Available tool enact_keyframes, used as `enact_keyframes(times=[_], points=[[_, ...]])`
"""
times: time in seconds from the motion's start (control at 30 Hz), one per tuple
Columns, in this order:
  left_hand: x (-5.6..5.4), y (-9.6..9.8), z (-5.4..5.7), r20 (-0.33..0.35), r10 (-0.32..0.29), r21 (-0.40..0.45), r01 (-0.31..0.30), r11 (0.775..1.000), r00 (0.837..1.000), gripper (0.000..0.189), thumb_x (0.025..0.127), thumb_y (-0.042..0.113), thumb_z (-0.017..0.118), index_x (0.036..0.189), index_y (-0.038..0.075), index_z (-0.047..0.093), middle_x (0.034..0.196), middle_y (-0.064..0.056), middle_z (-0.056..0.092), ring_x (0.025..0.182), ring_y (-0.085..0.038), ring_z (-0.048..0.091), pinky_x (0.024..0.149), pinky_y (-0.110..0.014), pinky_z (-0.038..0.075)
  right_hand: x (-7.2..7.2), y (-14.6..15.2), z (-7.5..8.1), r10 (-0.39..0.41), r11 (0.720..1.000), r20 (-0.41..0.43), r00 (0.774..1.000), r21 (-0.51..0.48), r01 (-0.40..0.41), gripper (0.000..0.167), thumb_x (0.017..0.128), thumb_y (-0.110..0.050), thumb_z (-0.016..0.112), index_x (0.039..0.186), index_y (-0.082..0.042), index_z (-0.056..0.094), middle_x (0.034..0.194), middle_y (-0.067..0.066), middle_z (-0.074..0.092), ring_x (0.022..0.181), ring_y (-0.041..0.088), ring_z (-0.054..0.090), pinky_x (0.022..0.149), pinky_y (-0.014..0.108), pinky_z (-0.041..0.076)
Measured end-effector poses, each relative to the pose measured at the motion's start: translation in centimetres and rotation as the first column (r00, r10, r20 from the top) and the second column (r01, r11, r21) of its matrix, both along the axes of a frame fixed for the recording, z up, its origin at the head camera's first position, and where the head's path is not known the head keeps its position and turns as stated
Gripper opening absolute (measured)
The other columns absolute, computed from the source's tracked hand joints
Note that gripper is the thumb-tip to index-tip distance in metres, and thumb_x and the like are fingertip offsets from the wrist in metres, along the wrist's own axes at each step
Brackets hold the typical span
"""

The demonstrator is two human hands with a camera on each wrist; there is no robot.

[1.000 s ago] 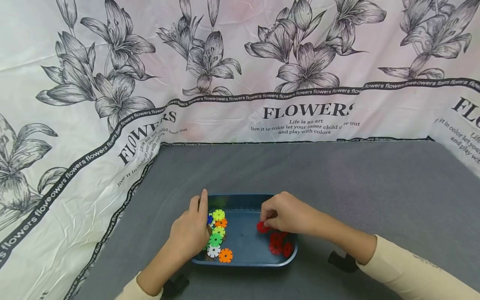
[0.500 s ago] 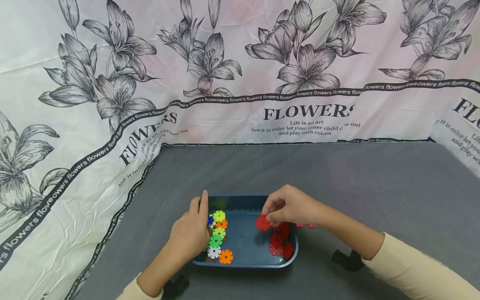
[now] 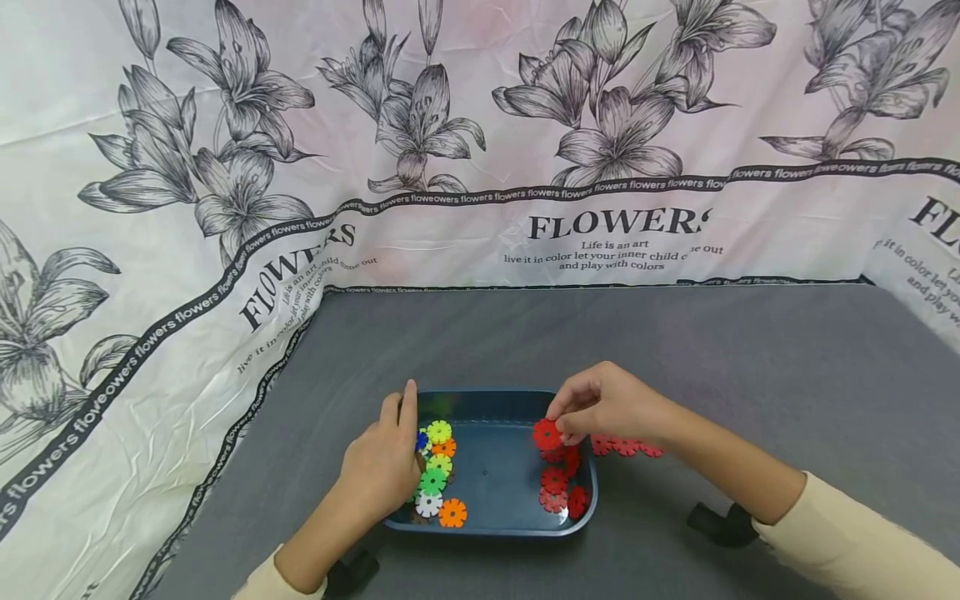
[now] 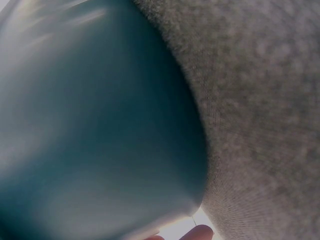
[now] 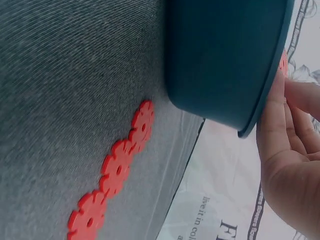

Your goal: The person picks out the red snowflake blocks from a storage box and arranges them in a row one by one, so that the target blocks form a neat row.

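Note:
A dark blue tray (image 3: 491, 530) stands on the grey cloth. My left hand (image 3: 381, 462) holds its left wall, index finger pointing away along the rim; part of that side is hidden behind the hand. In the left wrist view only the tray's outer wall (image 4: 100, 125) and fingertips (image 4: 197, 233) show. Over the right end of the tray, my right hand (image 3: 611, 408) pinches a red notched plastic disc (image 3: 546, 434) between thumb and fingers. Beneath it, more red discs (image 3: 553, 480) lie inside. Outside the right wall runs a row of linked red discs (image 5: 118, 169).
Yellow, green (image 3: 432, 481), white, blue and orange discs (image 3: 452, 512) are gathered along the tray's left side. Flower-printed fabric (image 3: 600, 237) hangs behind the grey surface (image 3: 600, 333) and along its left.
My right hand has lifted the red disc and shifted right with it, bringing the red row beyond the tray into sight. The left hand stays in place on the tray.

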State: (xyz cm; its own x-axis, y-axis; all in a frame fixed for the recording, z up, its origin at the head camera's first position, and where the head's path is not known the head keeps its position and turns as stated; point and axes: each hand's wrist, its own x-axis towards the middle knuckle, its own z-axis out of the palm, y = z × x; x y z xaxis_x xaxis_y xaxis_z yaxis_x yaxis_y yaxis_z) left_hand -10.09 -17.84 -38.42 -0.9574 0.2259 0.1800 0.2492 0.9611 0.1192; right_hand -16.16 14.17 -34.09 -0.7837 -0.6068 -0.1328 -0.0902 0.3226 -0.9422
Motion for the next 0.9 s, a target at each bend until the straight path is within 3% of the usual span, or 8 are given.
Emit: enact_keyframes(times=[0.4, 0.73, 0.9], points=[[0.0, 0.0, -0.1, 0.006, 0.001, 0.010, -0.001, 1.000, 1.000, 0.081, 0.085, 0.005, 0.067, 0.155, -0.003, 0.028, 0.140, -0.023, 0.045, 0.053, -0.013, 0.037, 0.040, -0.026, 0.033, 0.3, 2.1, 0.1, 0.031, 0.999, -0.046, 0.998, -0.026, -0.033, 0.014, 0.089, -0.001, 0.071, 0.101, 0.005, 0.073, 0.088, 0.016, 0.073, 0.076, 0.030, 0.071, 0.074, 0.046, 0.058], [0.0, 0.1, 0.0, 0.014, 0.007, 0.010, -0.007, 1.000, 1.000, 0.081, 0.085, 0.004, 0.067, 0.155, -0.003, 0.028, 0.140, -0.023, 0.045, 0.053, -0.013, 0.037, 0.040, -0.025, 0.033, 0.7, 3.7, -0.1, 0.027, 1.000, -0.068, 0.997, -0.006, -0.027, 0.014, 0.090, -0.002, 0.070, 0.102, 0.005, 0.073, 0.089, 0.015, 0.073, 0.078, 0.030, 0.071, 0.074, 0.045, 0.058], [0.0, 0.1, -0.1, 0.009, 0.005, 0.005, -0.005, 1.000, 1.000, 0.081, 0.084, 0.004, 0.067, 0.155, -0.003, 0.028, 0.139, -0.023, 0.045, 0.053, -0.013, 0.037, 0.040, -0.026, 0.033, 0.9, 4.7, -0.3, 0.006, 1.000, -0.042, 0.999, 0.024, -0.005, 0.014, 0.091, -0.003, 0.068, 0.102, 0.004, 0.074, 0.087, 0.015, 0.073, 0.076, 0.030, 0.070, 0.067, 0.041, 0.057]])
